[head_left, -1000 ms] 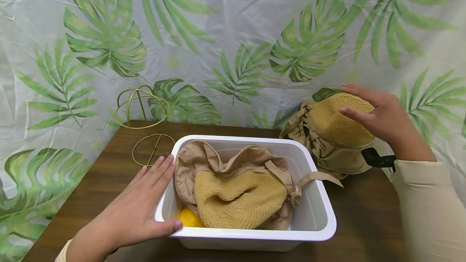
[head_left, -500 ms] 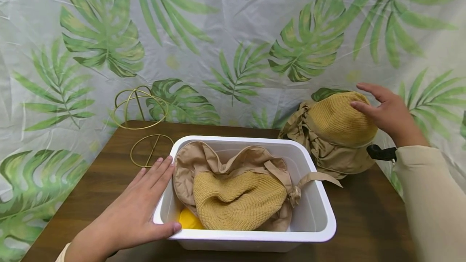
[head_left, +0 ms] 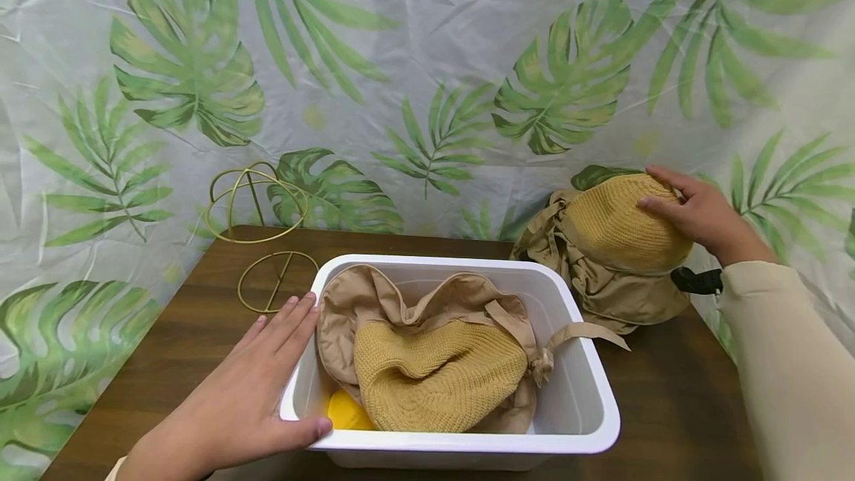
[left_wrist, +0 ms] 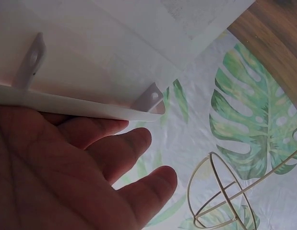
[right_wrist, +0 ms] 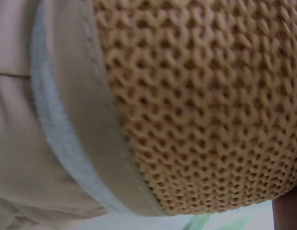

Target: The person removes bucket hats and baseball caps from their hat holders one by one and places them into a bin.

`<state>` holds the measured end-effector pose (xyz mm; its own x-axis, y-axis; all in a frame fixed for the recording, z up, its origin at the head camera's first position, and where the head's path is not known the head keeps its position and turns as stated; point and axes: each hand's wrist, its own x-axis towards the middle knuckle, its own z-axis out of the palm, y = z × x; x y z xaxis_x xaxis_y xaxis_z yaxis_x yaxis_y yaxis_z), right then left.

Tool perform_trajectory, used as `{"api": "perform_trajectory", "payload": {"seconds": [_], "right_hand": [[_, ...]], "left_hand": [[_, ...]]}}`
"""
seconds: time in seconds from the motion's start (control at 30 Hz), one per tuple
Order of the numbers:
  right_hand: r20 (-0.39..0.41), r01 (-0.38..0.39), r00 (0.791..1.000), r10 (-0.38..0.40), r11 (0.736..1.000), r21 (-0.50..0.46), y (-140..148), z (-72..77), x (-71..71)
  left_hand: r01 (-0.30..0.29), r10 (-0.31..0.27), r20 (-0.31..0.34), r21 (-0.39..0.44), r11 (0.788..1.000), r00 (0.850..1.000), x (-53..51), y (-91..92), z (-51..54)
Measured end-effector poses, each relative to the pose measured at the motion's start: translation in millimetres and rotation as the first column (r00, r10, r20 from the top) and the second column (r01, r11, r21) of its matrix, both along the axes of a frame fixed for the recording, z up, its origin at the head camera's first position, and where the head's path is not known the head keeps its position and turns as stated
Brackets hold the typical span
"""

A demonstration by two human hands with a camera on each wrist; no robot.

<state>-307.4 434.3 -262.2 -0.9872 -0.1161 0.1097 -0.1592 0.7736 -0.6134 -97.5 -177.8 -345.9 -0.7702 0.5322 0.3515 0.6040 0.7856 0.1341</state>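
In the head view, a white plastic bin (head_left: 467, 442) stands on the table, holding a sun hat (head_left: 441, 377) with a yellow knitted crown and beige fabric brim. The hat's tie hangs over the bin's right rim. My left hand (head_left: 243, 388) rests along the bin's left side with straight fingers, its thumb at the front corner; the left wrist view shows the fingers beneath the rim. A second hat (head_left: 621, 225) of the same kind sits at the back right. My right hand (head_left: 711, 217) touches its crown with thumb and extended fingers. Knit fills most of the right wrist view.
A gold wire stand (head_left: 257, 203) with a round base is at the back left of the dark wooden table (head_left: 194, 318). Something bright yellow (head_left: 347, 413) lies in the bin under the hat. Behind the table hangs a leaf-print cloth (head_left: 427, 43).
My right hand first drew back to the right from the second hat's crown, then lowered onto it. The left hand has stayed on the bin.
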Motion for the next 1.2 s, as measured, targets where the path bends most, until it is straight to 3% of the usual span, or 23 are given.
{"api": "perform_trajectory", "payload": {"seconds": [0.17, 0.37, 0.6, 0.97, 1.2], "right_hand": [[-0.001, 0.018, 1.000, -0.018, 1.000, 0.009, 3.1, -4.0, -2.4], [-0.059, 0.019, 0.998, -0.024, 0.996, -0.085, 3.0, -8.3, -1.9], [-0.059, 0.051, 0.996, -0.060, 0.988, -0.142, 4.0, -12.7, -4.9], [-0.126, 0.049, 0.990, -0.063, 0.992, -0.117, 0.8, -10.9, -5.2], [-0.127, 0.063, 0.989, -0.080, 0.988, -0.139, 0.3, -11.8, -8.3]], "left_hand": [[-0.008, 0.008, 0.013, -0.005, 1.000, 1.000, 0.9, 0.6, 0.8], [-0.002, 0.002, -0.002, -0.006, 1.000, 1.000, 0.0, -1.0, 0.2], [-0.004, 0.004, 0.003, -0.007, 1.000, 1.000, 0.3, -1.7, -1.1], [0.006, -0.006, -0.006, 0.016, 1.000, 1.000, -0.1, -0.4, 0.1], [0.002, -0.002, 0.006, 0.018, 1.000, 1.000, -0.3, -0.1, -0.1]]}}
